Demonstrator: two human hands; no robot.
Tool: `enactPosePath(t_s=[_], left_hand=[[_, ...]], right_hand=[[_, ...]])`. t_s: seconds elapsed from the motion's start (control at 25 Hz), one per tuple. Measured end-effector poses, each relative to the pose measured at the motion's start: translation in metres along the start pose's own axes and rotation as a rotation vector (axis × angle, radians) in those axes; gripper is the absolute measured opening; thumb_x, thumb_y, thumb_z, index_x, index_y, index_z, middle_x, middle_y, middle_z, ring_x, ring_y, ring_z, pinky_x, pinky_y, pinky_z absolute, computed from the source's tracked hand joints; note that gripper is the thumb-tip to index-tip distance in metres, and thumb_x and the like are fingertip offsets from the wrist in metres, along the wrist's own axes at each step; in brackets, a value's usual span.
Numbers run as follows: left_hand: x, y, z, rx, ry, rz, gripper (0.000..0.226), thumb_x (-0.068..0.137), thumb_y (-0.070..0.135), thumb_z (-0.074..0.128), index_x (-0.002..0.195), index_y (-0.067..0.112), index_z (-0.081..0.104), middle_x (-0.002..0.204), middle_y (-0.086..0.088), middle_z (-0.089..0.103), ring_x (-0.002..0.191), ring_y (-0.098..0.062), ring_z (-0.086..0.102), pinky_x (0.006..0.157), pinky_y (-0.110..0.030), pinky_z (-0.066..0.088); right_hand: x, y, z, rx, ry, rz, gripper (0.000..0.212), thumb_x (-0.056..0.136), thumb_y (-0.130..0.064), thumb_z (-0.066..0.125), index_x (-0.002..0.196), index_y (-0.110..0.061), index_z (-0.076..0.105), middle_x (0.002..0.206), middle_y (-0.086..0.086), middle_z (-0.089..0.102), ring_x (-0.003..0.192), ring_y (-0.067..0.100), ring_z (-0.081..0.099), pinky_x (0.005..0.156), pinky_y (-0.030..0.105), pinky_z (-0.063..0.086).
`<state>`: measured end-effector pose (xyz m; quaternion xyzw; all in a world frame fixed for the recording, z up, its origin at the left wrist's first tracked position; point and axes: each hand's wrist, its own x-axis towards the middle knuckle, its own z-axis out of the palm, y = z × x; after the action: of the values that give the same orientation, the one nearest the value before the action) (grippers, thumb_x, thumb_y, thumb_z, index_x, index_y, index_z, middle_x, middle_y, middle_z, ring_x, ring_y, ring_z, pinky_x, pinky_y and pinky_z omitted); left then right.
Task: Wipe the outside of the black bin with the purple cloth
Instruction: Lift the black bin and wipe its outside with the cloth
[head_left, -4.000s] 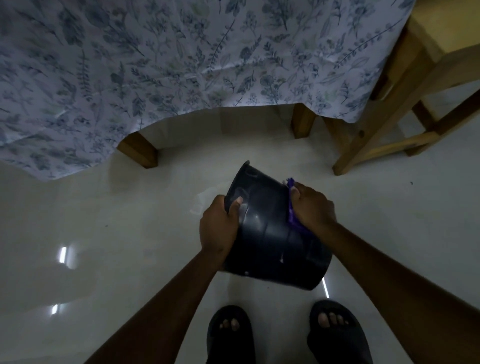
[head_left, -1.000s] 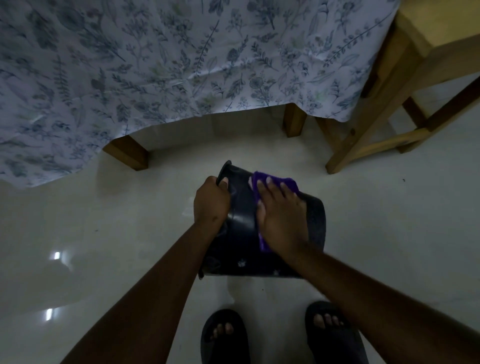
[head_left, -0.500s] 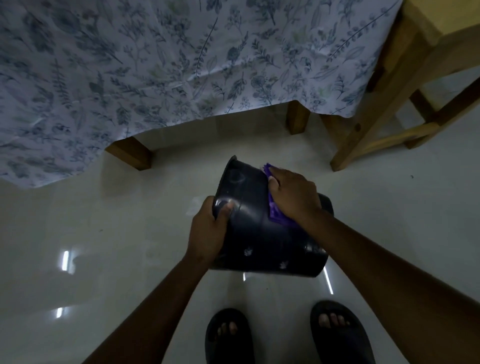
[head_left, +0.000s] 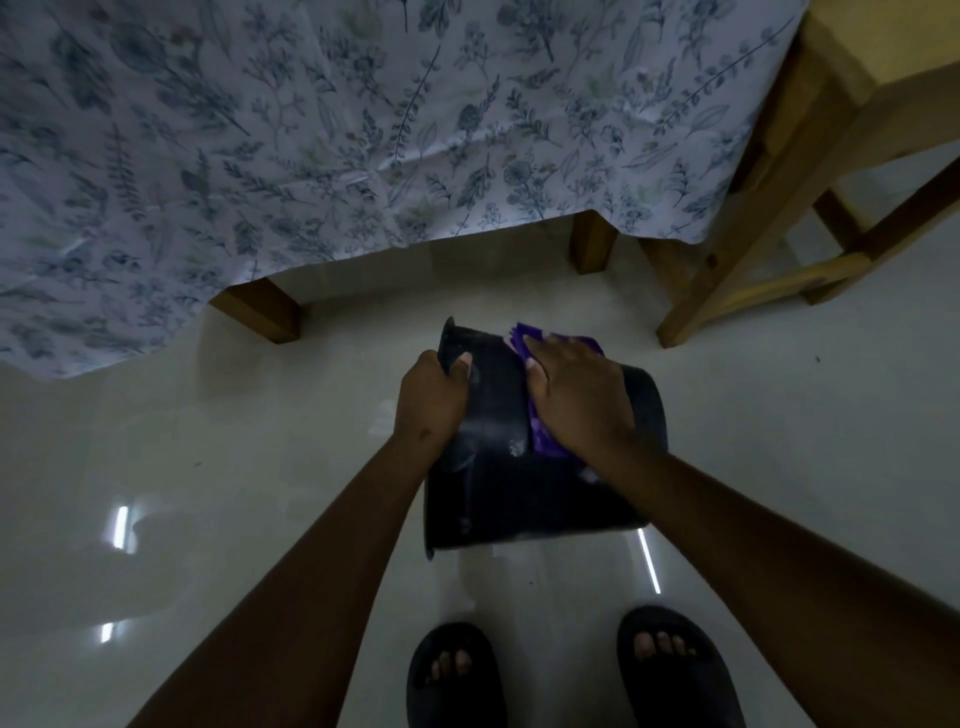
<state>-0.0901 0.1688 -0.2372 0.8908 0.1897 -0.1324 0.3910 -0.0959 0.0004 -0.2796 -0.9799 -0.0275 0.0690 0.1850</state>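
Scene, large to small. A table draped in a floral tablecloth (head_left: 311, 130) is filling the upper view; a wooden stool (head_left: 779, 218) is standing to the right, and the pale glossy floor (head_left: 182, 467) is reflecting strip lights. The person is standing in dark slippers (head_left: 457, 675), looking down.

The black bin (head_left: 519, 499) is being held off the floor, above the feet and in front of the table, tipped on its side with its outer wall facing the camera. Which end is the mouth cannot be told for sure, and the inside is not showing, so contents are unknown.

The left hand (head_left: 428, 405) is clamping the bin's far-left rim, thumb hooked over the edge, fingers wrapped behind. The right hand (head_left: 576, 400) is lying flat, fingers extended, pressing the purple cloth (head_left: 540, 436) against the upper wall; the cloth is pinned under the palm rather than pinched.

Handling judgement: the bin is looking like thin, rigid plastic, light enough for one hand, smooth and probably a bit slippery where pale smears are showing. The rim is the sound place to take hold. The cloth is soft and is bunching at the fingertips.

Wiping is appearing to be mid-course; smudges near the middle are awaiting attention.
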Motion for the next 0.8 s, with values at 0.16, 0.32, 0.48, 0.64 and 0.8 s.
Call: enactPosePath(t_s=[0.16, 0.32, 0.48, 0.64, 0.8], left_hand=[[0.001, 0.003, 0.003, -0.001, 0.018, -0.028, 0.035, 0.098, 0.032, 0.045, 0.110, 0.001, 0.056, 0.106, -0.016, 0.065, 0.090, -0.028, 0.062, 0.073, -0.031, 0.046], [0.002, 0.009, 0.002, 0.037, 0.009, -0.012, 0.034, 0.099, 0.030, 0.043, 0.113, 0.001, 0.054, 0.102, -0.013, 0.062, 0.086, -0.024, 0.058, 0.071, -0.030, 0.043], [0.002, 0.000, 0.001, 0.030, -0.011, -0.026, 0.032, 0.098, 0.029, 0.045, 0.109, 0.001, 0.057, 0.104, -0.016, 0.066, 0.084, -0.024, 0.060, 0.065, -0.028, 0.044], [0.014, 0.011, 0.001, 0.001, -0.031, -0.063, 0.032, 0.096, 0.032, 0.047, 0.107, 0.003, 0.059, 0.103, -0.015, 0.068, 0.088, -0.027, 0.064, 0.069, -0.032, 0.049], [-0.016, 0.000, -0.007, -0.192, -0.147, 0.095, 0.013, 0.098, 0.031, 0.049, 0.100, 0.021, 0.057, 0.100, -0.007, 0.069, 0.087, -0.021, 0.067, 0.073, -0.032, 0.055]], right_hand=[[-0.087, -0.030, 0.015, -0.073, 0.035, -0.085, 0.056, 0.098, -0.043, 0.024, 0.150, -0.025, 0.023, 0.159, 0.003, 0.024, 0.146, 0.030, 0.019, 0.114, 0.052, 0.019], [-0.035, -0.033, 0.009, -0.029, 0.023, -0.108, 0.053, 0.099, -0.046, 0.020, 0.147, -0.027, 0.031, 0.156, 0.003, 0.033, 0.144, 0.027, 0.026, 0.113, 0.049, 0.024], [-0.027, -0.015, 0.007, -0.033, 0.029, 0.017, 0.054, 0.099, -0.044, 0.015, 0.147, -0.024, 0.031, 0.154, 0.004, 0.035, 0.142, 0.027, 0.030, 0.114, 0.047, 0.027], [-0.088, -0.038, 0.020, -0.089, 0.037, -0.061, 0.058, 0.098, -0.046, 0.019, 0.151, -0.023, 0.020, 0.160, 0.006, 0.020, 0.146, 0.031, 0.016, 0.114, 0.053, 0.018], [-0.018, -0.033, 0.003, -0.026, 0.053, -0.021, 0.052, 0.100, -0.043, 0.022, 0.147, -0.025, 0.029, 0.156, 0.006, 0.032, 0.144, 0.029, 0.026, 0.112, 0.050, 0.025]])
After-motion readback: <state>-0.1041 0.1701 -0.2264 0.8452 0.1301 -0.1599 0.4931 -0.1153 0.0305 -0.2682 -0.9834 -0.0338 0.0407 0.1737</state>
